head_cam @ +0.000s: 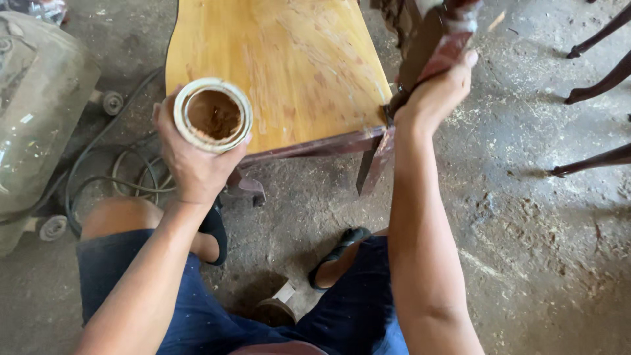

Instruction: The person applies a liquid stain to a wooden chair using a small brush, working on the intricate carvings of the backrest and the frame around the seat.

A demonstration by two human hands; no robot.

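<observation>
Over the near edge of a yellow wooden chair seat [282, 59] with a dark red-brown frame, the left hand [194, 154] is wrapped around a round white-rimmed tin of brown paste [213, 115], fingers closed on its side so that the open top faces up toward the camera. The tin is held just above the seat's front left corner, and the brown filling inside looks dull and grainy.

At the seat's right corner, the right hand [437, 92] is clamped on a dark red-brown wooden chair part [434, 36] that rises from the corner, with the thumb up along its side and the fingers hidden behind it. A scrap of pale cloth or paper seems to sit under the grip, though it is too blurred to tell which.

Below the seat, the person's knees in dark blue shorts [348, 315] and black sandals [338, 253] rest on a dusty grey concrete floor [545, 230] strewn with sawdust. A coiled grey hose [125, 177] lies at the left beside a clear plastic-covered machine on small wheels [36, 112]. Dark curved furniture legs [595, 82] stand at the far right, well apart from both hands.
</observation>
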